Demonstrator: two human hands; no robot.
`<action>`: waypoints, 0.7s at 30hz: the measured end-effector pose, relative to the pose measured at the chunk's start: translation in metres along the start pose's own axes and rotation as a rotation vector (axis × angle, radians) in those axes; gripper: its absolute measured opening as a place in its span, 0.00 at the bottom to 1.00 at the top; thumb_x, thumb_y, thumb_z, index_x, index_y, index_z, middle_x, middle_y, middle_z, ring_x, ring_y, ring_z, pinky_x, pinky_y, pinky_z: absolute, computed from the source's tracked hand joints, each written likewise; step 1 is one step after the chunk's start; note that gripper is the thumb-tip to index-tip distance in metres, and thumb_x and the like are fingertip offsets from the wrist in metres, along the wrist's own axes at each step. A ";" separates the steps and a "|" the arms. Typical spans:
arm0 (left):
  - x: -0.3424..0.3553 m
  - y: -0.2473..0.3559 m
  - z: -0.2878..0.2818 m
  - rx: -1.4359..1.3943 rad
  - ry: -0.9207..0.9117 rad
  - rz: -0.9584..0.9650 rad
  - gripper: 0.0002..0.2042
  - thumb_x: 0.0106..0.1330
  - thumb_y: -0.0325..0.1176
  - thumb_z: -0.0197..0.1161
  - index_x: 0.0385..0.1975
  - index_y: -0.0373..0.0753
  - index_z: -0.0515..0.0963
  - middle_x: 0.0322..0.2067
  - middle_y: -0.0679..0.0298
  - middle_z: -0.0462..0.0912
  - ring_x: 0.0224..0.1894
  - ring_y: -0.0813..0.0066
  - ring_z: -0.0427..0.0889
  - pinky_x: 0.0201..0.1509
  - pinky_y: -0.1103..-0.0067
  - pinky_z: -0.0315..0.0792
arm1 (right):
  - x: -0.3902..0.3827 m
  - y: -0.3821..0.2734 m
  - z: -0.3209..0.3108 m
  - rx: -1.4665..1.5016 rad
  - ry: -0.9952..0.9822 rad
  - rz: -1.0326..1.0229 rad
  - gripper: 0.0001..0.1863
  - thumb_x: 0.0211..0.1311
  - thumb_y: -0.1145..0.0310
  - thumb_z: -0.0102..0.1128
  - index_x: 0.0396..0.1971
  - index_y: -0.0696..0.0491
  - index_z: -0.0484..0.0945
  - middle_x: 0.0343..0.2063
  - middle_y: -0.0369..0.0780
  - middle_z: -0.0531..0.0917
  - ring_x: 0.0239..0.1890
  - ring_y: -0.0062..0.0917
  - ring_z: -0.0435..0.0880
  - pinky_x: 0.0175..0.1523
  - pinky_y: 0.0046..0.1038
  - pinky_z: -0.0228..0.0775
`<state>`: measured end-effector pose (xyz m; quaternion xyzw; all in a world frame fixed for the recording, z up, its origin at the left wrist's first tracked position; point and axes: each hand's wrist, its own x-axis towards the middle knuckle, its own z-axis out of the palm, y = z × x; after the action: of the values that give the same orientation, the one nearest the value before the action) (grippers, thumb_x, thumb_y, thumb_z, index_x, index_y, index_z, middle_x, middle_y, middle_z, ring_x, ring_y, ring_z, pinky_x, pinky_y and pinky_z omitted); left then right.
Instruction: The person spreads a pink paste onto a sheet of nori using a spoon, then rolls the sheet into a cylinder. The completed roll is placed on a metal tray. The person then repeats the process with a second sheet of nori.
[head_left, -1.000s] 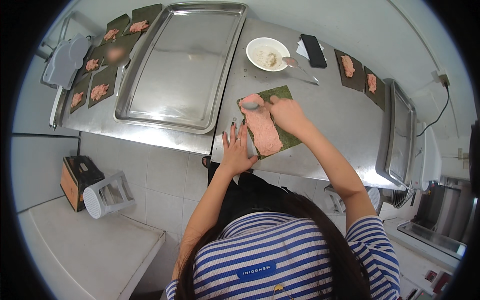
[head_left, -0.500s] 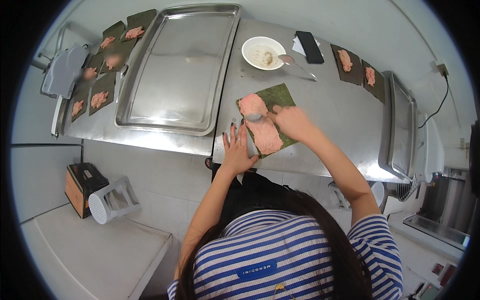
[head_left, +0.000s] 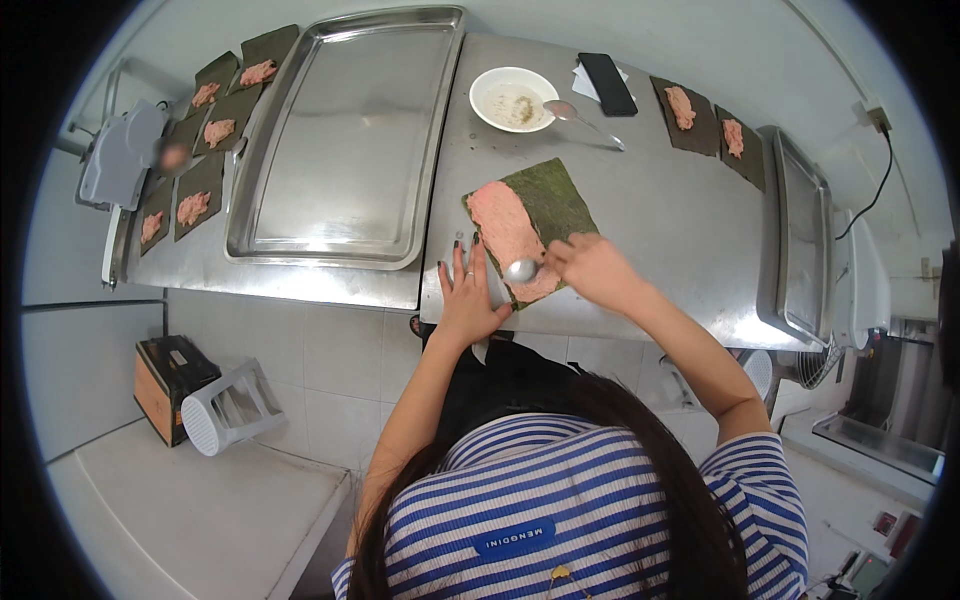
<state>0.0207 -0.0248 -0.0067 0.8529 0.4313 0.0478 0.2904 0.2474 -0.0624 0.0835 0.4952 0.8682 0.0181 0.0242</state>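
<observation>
A dark green nori sheet [head_left: 556, 203] lies on the steel table before me, with a band of pink minced paste [head_left: 503, 220] spread along its left half. My right hand [head_left: 597, 272] grips a metal spoon [head_left: 521, 270], whose rounded bowl presses on the paste near the sheet's near end. The spoon's handle is mostly hidden by the fingers. Along the sheet's left edge, my left hand [head_left: 470, 303] rests with its fingers spread, holding nothing; its thumb reaches the near corner of the sheet.
Beyond the sheet stand a white bowl [head_left: 476, 104] of cloudy liquid with another spoon [head_left: 590, 126], and a black phone [head_left: 607, 85] on paper. A big steel tray [head_left: 340, 130] fills the left. Nori sheets with pink lumps lie far left [head_left: 211, 178] and right [head_left: 662, 98], beside another tray [head_left: 800, 250].
My right hand has drawn the spoon down along the paste toward the near end. The paste now forms one continuous band. My left hand stays beside the sheet.
</observation>
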 end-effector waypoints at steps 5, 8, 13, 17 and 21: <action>0.001 -0.002 0.002 0.003 0.008 0.003 0.54 0.49 0.45 0.69 0.68 0.28 0.38 0.69 0.45 0.49 0.73 0.45 0.36 0.71 0.49 0.32 | -0.009 0.014 -0.009 -0.003 0.031 0.148 0.10 0.51 0.71 0.56 0.35 0.54 0.80 0.31 0.37 0.75 0.33 0.28 0.79 0.37 0.29 0.73; 0.001 -0.002 0.003 0.004 0.001 0.007 0.55 0.49 0.45 0.69 0.68 0.28 0.37 0.69 0.44 0.50 0.73 0.45 0.36 0.70 0.49 0.32 | -0.013 0.001 -0.008 0.059 -0.028 0.183 0.12 0.50 0.72 0.55 0.36 0.54 0.81 0.31 0.37 0.75 0.34 0.29 0.80 0.37 0.31 0.73; 0.000 -0.004 0.006 -0.002 0.024 0.015 0.54 0.49 0.45 0.68 0.69 0.28 0.37 0.68 0.44 0.51 0.73 0.45 0.36 0.70 0.48 0.32 | -0.030 -0.022 -0.005 0.221 -0.186 0.228 0.13 0.49 0.74 0.55 0.36 0.51 0.83 0.29 0.38 0.76 0.34 0.31 0.81 0.37 0.34 0.73; 0.000 -0.002 0.004 0.001 0.016 0.007 0.55 0.49 0.45 0.68 0.69 0.29 0.37 0.68 0.44 0.51 0.73 0.45 0.36 0.70 0.48 0.32 | -0.034 -0.008 -0.019 0.295 -0.104 0.236 0.14 0.48 0.75 0.55 0.35 0.48 0.84 0.27 0.37 0.76 0.34 0.32 0.80 0.36 0.35 0.73; 0.001 -0.003 0.004 0.016 0.015 0.010 0.55 0.49 0.45 0.68 0.69 0.29 0.37 0.68 0.44 0.51 0.73 0.45 0.36 0.70 0.48 0.32 | -0.010 0.023 0.008 0.231 0.002 0.108 0.16 0.46 0.75 0.55 0.36 0.47 0.84 0.28 0.36 0.77 0.34 0.32 0.80 0.35 0.35 0.72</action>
<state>0.0208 -0.0246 -0.0121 0.8571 0.4294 0.0522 0.2799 0.2732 -0.0593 0.0771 0.5405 0.8367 -0.0804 -0.0351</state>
